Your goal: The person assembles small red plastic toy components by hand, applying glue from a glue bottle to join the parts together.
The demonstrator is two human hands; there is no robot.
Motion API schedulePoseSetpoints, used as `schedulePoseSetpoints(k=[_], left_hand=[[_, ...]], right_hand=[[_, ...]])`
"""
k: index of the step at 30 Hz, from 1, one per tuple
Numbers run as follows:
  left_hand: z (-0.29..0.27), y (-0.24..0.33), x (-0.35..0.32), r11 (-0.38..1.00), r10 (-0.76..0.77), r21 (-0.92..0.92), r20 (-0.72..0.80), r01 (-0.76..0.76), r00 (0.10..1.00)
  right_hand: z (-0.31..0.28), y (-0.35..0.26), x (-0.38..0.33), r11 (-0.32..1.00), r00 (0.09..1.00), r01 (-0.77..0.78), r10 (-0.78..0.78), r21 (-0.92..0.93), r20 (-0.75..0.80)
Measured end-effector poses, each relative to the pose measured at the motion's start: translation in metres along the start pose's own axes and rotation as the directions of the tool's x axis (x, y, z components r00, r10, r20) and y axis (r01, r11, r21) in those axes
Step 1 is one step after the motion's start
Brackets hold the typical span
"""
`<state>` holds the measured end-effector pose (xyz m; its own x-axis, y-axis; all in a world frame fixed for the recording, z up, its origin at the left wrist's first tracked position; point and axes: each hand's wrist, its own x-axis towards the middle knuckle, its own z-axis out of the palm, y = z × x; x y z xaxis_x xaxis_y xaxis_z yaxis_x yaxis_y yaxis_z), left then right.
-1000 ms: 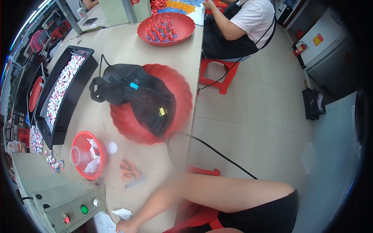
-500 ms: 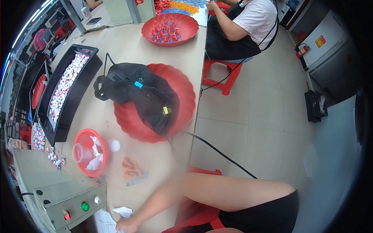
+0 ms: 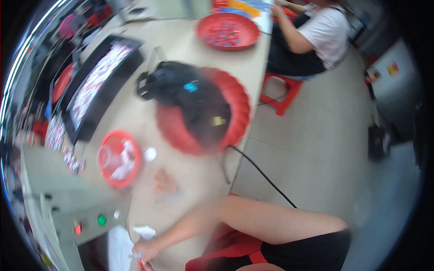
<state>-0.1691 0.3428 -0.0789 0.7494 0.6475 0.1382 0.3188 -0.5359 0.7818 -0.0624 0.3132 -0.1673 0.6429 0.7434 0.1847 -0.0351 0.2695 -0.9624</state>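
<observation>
My right hand (image 3: 147, 249) is closed at the lower left, its fingers around a small pale piece (image 3: 136, 255) that is too blurred to name. Just below, at the picture's bottom edge, a bit of my left hand (image 3: 145, 266) shows close to the right one; most of it is cut off. White paper or cloth (image 3: 118, 248) lies left of the hands, and a crumpled white tissue (image 3: 144, 232) sits just above them. Beside these stands a grey-green machine box (image 3: 90, 201) with a green button (image 3: 101, 220) and a red button (image 3: 78, 229).
A red basket (image 3: 118, 184) holds a clear cup and white scraps, near a white lid (image 3: 150, 154) and orange pieces (image 3: 165, 181). Beyond are a black mesh bag (image 3: 203, 104) on a scalloped red tray (image 3: 242, 108), a black bin (image 3: 97, 124) of small pieces, and a seated person (image 3: 312, 40).
The view has shifted, so the table things appear farther right and higher, and blurred. More of my right hand shows, and fingers of my left hand have come in at the bottom edge.
</observation>
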Motion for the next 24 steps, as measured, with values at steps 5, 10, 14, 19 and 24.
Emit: schedulePoseSetpoints(k=[5,10,14,19,24], left_hand=[[-0.002,-0.012,0.008,0.975,-0.137,-0.185,-0.061,0.124,0.989],[0.014,-0.053,0.011,0.997,0.072,0.047,-0.081,-0.068,0.994],[0.006,-0.019,-0.001,0.985,-0.024,-0.170,-0.286,-0.026,0.958],[0.010,-0.022,-0.008,0.997,0.016,-0.065,-0.212,-0.030,0.977],[0.011,-0.019,-0.010,0.996,-0.003,-0.085,-0.239,-0.017,0.971]], right_hand=[[-0.011,-0.018,-0.008,0.999,0.994,0.045,-0.044,-0.003,0.105],[-0.034,-0.020,-0.021,0.981,0.980,-0.191,0.189,0.029,0.068],[-0.020,-0.046,-0.021,0.949,0.961,-0.261,0.239,0.176,0.136],[-0.028,-0.039,-0.027,0.959,0.966,-0.247,0.232,0.140,0.113],[-0.030,-0.048,-0.029,0.952,0.961,-0.267,0.253,0.149,0.109]])
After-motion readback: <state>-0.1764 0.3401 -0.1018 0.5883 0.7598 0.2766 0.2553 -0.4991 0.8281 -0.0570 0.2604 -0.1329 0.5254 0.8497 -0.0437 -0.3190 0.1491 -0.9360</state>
